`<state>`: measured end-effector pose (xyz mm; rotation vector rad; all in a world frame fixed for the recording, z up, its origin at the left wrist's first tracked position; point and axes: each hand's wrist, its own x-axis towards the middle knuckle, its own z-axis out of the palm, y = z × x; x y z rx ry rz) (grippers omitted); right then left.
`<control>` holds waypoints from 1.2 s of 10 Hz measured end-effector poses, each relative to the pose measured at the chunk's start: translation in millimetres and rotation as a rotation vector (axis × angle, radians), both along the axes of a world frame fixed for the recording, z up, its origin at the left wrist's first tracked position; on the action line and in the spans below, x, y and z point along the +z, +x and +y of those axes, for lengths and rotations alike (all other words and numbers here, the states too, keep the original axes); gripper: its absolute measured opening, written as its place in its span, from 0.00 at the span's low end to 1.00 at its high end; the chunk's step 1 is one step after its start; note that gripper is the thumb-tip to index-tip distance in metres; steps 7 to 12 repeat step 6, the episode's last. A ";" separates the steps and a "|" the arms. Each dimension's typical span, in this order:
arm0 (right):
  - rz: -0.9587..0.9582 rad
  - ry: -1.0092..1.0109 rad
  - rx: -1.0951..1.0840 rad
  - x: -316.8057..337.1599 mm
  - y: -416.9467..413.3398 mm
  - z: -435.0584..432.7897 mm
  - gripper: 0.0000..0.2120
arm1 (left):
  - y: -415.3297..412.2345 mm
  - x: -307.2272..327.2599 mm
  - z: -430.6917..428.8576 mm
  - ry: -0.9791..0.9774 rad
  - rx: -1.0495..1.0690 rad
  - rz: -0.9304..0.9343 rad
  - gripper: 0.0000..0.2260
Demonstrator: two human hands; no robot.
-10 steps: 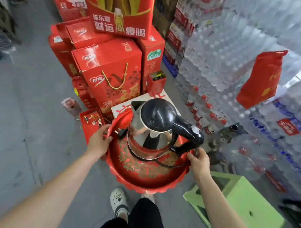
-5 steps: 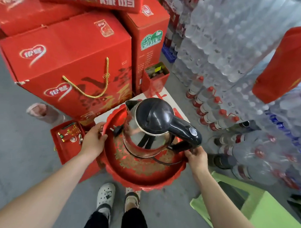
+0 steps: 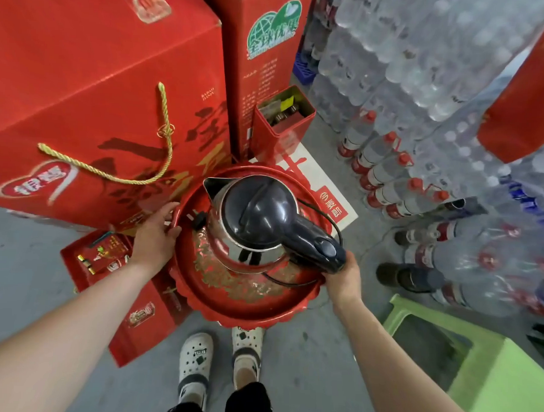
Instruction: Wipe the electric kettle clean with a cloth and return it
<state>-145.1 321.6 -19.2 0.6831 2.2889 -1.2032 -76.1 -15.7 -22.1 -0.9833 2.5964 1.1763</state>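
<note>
Steel kettle (image 3: 257, 224) upright on red tray (image 3: 248, 316), L hand (image 3: 154, 232) grip clamped on rim, R hand (image 3: 343, 279) likewise

1 kettle (image 3: 258, 217); 1 tray (image 3: 245, 312); 2 hands: left hand (image 3: 154, 235), right hand (image 3: 342, 279); 2 white shoes (image 3: 196, 360), near; 1 green stool (image 3: 490, 376), near right; 2 large red cartons (image 3: 99, 92), far left; water bottles (image 3: 386, 169), right: beyond counting.

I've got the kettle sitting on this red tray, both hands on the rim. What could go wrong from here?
The kettle stands loose on the red tray, held only at its rim by the left hand and right hand; a tilt could slide it off.
Its cord loops out past the rim on the right and might snag on the bottles nearby.
The green stool beside you could trip you.
</note>
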 end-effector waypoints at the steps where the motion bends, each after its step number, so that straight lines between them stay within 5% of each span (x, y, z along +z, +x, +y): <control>1: -0.015 0.018 -0.016 -1.9 4.2 -5.0 0.11 | -2.5 -0.2 0.1 -0.008 -0.022 0.014 0.22; 6: -0.111 0.067 -0.033 11.8 6.6 3.6 0.25 | -0.2 -10.4 -17.8 -0.064 -0.116 -0.107 0.24; 12: -0.111 0.067 -0.033 11.8 6.6 3.6 0.25 | -0.2 -10.4 -17.8 -0.064 -0.116 -0.107 0.24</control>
